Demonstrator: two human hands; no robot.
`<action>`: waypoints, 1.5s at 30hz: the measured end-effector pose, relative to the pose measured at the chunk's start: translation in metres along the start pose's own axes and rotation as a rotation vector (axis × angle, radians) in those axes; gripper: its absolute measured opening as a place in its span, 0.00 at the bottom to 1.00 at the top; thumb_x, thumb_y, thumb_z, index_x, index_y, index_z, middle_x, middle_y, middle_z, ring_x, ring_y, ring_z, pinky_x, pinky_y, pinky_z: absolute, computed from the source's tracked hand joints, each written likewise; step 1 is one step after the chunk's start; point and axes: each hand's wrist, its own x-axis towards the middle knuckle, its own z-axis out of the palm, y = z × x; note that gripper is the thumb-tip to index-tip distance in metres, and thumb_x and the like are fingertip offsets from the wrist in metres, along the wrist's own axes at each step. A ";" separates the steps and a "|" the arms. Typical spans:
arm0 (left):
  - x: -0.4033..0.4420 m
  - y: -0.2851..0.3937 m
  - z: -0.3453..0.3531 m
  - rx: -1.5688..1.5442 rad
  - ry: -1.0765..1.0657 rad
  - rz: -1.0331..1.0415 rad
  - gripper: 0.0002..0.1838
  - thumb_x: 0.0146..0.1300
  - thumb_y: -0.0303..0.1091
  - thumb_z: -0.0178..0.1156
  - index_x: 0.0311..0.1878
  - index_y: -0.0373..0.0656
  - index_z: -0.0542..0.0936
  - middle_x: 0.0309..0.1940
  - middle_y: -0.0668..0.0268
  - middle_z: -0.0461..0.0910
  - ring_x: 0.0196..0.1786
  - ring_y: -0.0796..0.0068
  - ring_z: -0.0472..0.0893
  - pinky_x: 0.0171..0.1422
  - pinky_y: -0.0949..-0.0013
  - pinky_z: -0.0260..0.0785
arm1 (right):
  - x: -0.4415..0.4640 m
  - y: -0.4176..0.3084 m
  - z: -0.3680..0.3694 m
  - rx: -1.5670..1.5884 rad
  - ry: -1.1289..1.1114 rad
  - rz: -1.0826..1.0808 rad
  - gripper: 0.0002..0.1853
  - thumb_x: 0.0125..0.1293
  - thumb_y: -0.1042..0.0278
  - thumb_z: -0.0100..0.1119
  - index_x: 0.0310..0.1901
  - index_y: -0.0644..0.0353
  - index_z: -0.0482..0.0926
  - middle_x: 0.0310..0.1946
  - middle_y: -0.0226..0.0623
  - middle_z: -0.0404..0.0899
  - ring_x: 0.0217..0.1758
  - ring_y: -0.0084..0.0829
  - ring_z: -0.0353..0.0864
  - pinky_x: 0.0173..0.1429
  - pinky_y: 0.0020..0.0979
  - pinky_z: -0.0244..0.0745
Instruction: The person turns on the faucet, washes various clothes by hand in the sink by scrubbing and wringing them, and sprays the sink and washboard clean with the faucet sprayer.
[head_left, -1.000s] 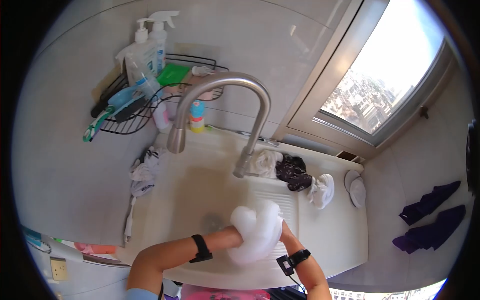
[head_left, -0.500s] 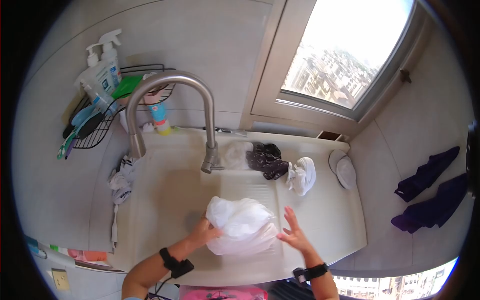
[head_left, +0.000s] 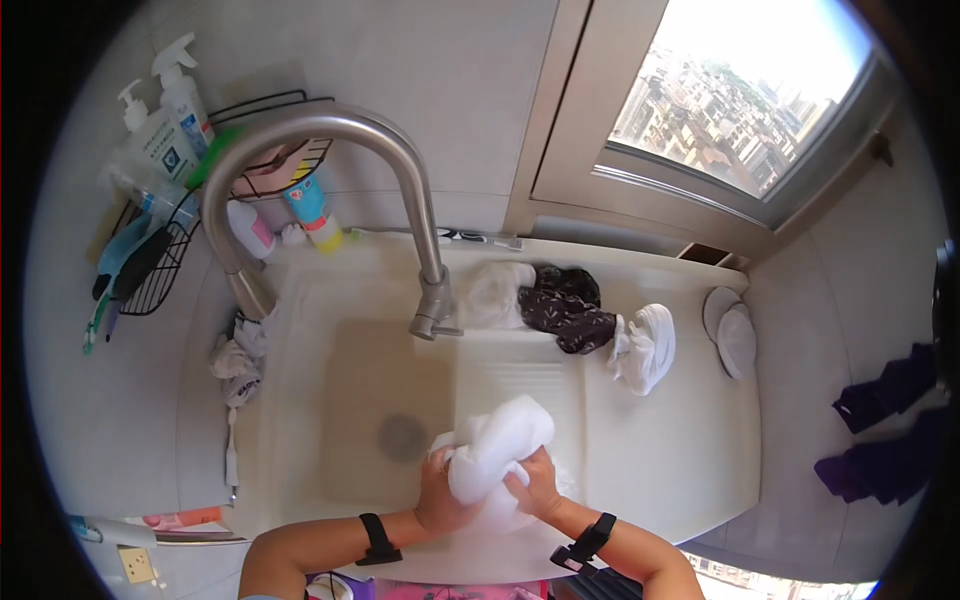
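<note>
A bunched white cloth (head_left: 505,445) is gripped between my two hands over the ribbed washboard part of the sink (head_left: 520,375). My left hand (head_left: 443,493) is closed on its left side, and my right hand (head_left: 537,484) pinches it from the right. The cloth is folded up into a thick roll at the top, and its lower end hangs between the hands. Just beyond lie a white cloth bundle (head_left: 495,297), a dark patterned cloth (head_left: 568,312) and a twisted white cloth (head_left: 645,350).
A curved metal faucet (head_left: 415,200) arches over the basin on the left. A wire rack (head_left: 165,275) holds bottles and brushes. A blue-and-yellow tube (head_left: 312,212) stands by the wall. Two pale oval pads (head_left: 735,340) lean at the right edge. Dark purple cloths (head_left: 885,450) hang at the right.
My right hand, apart from the cloth before, now grips it. The wide, puffed cloth has been gathered into a tighter bunch, nearer to me. The view has shifted slightly.
</note>
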 end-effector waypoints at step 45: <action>0.024 -0.118 -0.028 0.218 -0.673 0.449 0.23 0.30 0.49 0.65 0.33 0.48 0.80 0.52 0.57 0.68 0.55 0.50 0.64 0.49 0.55 0.64 | 0.001 0.027 0.033 0.172 -0.100 0.001 0.19 0.37 0.65 0.63 0.36 0.57 0.77 0.42 0.44 0.74 0.42 0.45 0.72 0.45 0.38 0.67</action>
